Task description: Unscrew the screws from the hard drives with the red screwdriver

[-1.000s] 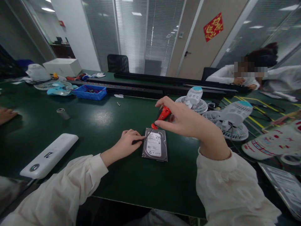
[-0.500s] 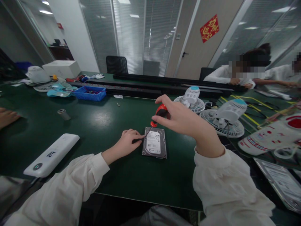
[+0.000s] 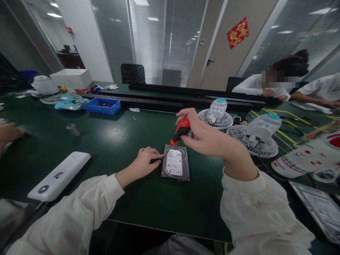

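A hard drive (image 3: 174, 164) with a white label lies flat on the green table in front of me. My right hand (image 3: 195, 129) grips a red and black screwdriver (image 3: 182, 129) by its handle, above the drive's far end. The slanting shaft reaches down to the drive's upper left edge. At that edge, my left hand (image 3: 145, 161) presses its index fingertip near the screwdriver's tip, with the thumb lower down by the drive's side. Its other fingers are curled. The screw under the tip is too small to make out.
A white power bank (image 3: 60, 175) and a metal cylinder (image 3: 73, 130) are on the left. Farther back stands a blue basket (image 3: 103, 106). White fans (image 3: 255, 136), a white bottle (image 3: 305, 156) and another drive (image 3: 318, 209) are on the right. Another person's hand (image 3: 10, 133) rests far left.
The fingers of my right hand have shifted round the screwdriver handle, which has turned and shows more black. My left hand keeps its place at the drive's edge. The view has shifted slightly.
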Tool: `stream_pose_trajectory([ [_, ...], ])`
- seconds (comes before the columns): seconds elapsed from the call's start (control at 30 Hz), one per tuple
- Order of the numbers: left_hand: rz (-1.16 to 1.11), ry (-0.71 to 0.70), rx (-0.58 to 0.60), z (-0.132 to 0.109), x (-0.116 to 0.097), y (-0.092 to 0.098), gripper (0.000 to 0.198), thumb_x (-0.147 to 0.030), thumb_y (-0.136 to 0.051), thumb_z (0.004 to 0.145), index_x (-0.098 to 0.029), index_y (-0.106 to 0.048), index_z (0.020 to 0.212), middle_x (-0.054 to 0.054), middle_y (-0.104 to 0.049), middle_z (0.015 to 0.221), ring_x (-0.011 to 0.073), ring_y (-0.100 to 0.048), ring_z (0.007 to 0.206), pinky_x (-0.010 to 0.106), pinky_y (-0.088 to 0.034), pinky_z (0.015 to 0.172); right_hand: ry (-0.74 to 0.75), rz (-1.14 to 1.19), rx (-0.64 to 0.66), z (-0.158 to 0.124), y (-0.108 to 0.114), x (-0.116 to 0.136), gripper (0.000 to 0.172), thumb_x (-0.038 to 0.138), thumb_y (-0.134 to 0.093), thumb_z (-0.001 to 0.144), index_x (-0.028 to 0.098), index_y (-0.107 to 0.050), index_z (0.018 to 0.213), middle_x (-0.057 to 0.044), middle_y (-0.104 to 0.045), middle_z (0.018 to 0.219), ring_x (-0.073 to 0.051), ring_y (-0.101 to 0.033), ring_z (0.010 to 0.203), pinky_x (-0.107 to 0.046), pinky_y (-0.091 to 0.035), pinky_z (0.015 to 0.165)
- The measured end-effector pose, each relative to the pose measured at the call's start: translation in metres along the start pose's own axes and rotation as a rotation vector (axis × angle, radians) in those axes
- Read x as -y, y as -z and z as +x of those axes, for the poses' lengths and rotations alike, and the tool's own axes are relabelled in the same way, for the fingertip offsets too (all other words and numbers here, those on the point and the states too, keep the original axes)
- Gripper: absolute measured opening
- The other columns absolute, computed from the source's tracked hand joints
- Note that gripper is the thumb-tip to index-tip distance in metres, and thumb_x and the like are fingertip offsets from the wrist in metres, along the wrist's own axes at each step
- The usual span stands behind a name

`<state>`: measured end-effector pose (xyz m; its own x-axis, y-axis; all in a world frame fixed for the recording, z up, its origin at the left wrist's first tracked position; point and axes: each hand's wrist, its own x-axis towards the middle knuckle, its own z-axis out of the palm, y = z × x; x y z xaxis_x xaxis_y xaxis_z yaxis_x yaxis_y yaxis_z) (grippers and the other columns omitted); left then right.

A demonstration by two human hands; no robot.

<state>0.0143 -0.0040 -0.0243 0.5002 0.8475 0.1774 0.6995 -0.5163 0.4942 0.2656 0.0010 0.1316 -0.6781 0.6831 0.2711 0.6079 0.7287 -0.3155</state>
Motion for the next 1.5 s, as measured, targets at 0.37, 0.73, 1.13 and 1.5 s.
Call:
stream_pose_trajectory([
  [0.37,0.021,-0.037,-0.011,-0.003,-0.002,0.002,0.034,-0.020,-0.063,0.100,-0.027,-0.076,0.130,0.006,-0.075,0.113,0.0278,-0.062,0.113,0.056,-0.040,0.108,0.007,-0.042,-0.126,0.009,-0.002,0.006,0.030,0.042,-0.045,0.107,0.015,-0.054,0.115,-0.003,-0.062,0.088,-0.015,-0.056,0.071,-0.031,-0.040,0.066],
  [0.73,0.074,-0.016,-0.035,-0.001,-0.006,0.000,0.030,-0.020,-0.061,0.101,-0.026,-0.078,0.126,0.006,-0.076,0.113,0.0275,-0.063,0.113,0.056,-0.040,0.108,0.074,-0.093,-0.237,0.013,-0.006,0.002,0.022,0.038,-0.052,0.105,0.017,-0.059,0.107,-0.004,-0.066,0.093,-0.017,-0.057,0.076,-0.031,-0.039,0.068],
  [1.13,0.088,-0.041,-0.035,-0.001,-0.005,-0.001,0.031,-0.021,-0.061,0.102,-0.025,-0.078,0.128,0.007,-0.076,0.112,0.0278,-0.063,0.110,0.055,-0.040,0.106,-0.038,-0.130,-0.154,0.011,0.000,-0.004,0.029,0.046,-0.053,0.102,0.019,-0.051,0.114,-0.002,-0.060,0.089,-0.017,-0.052,0.070,-0.033,-0.037,0.066],
  [1.5,0.067,-0.024,-0.032,-0.001,-0.004,-0.002,0.033,-0.021,-0.062,0.100,-0.026,-0.077,0.130,0.006,-0.076,0.112,0.0278,-0.062,0.111,0.057,-0.038,0.109,0.122,0.003,-0.054,0.006,0.006,-0.004,0.038,0.021,-0.059,0.086,0.018,-0.052,0.124,-0.008,-0.063,0.115,-0.018,-0.057,0.086,-0.033,-0.046,0.074],
])
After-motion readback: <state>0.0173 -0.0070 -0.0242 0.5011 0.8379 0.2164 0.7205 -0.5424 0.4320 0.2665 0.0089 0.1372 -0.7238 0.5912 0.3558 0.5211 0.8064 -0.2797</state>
